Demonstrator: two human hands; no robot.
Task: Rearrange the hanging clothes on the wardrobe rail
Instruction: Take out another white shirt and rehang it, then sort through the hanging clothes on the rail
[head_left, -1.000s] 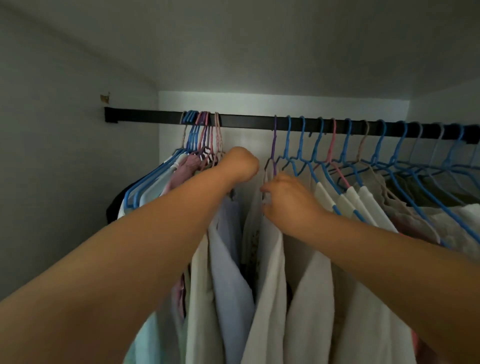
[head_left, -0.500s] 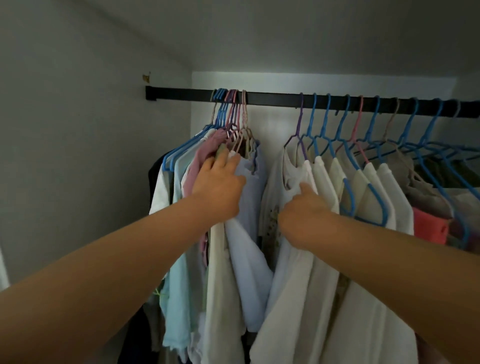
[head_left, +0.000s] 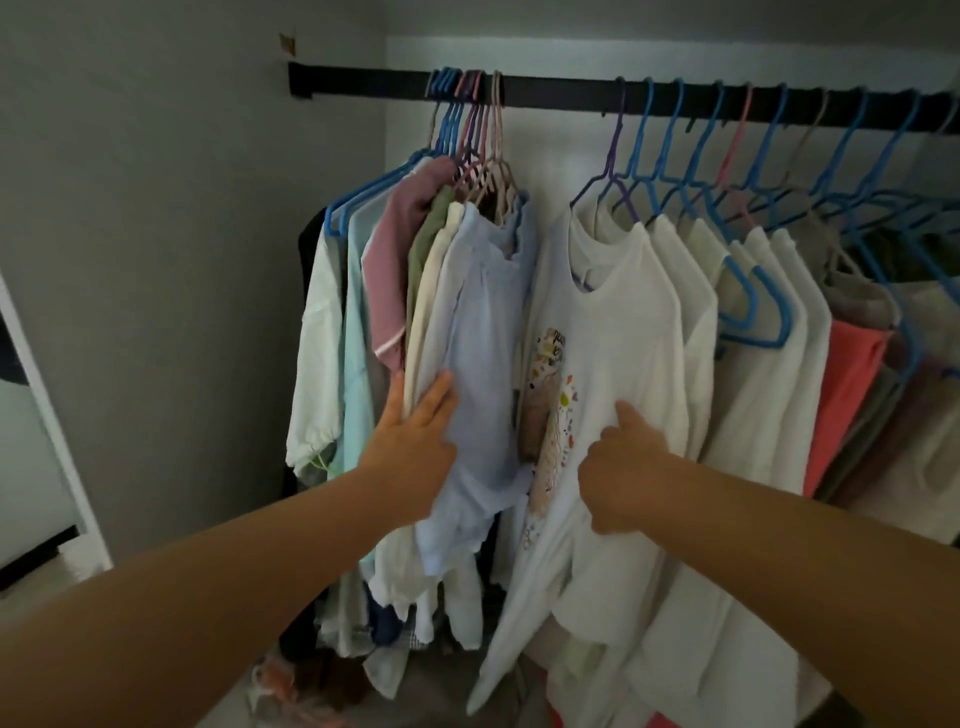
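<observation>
Both hands lower: left hand (head_left: 415, 441) flat on blue shirt (head_left: 483, 332); right hand (head_left: 623, 467) gripping white tee (head_left: 623, 322).

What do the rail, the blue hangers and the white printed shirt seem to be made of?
Rail: probably metal with a matte black finish; it is flat, straight and dull. Blue hangers: likely plastic or coated wire; thin, smooth, evenly coloured. White printed shirt: soft knit cloth, perhaps cotton; it drapes and creases, with a coloured print on the front.
</observation>
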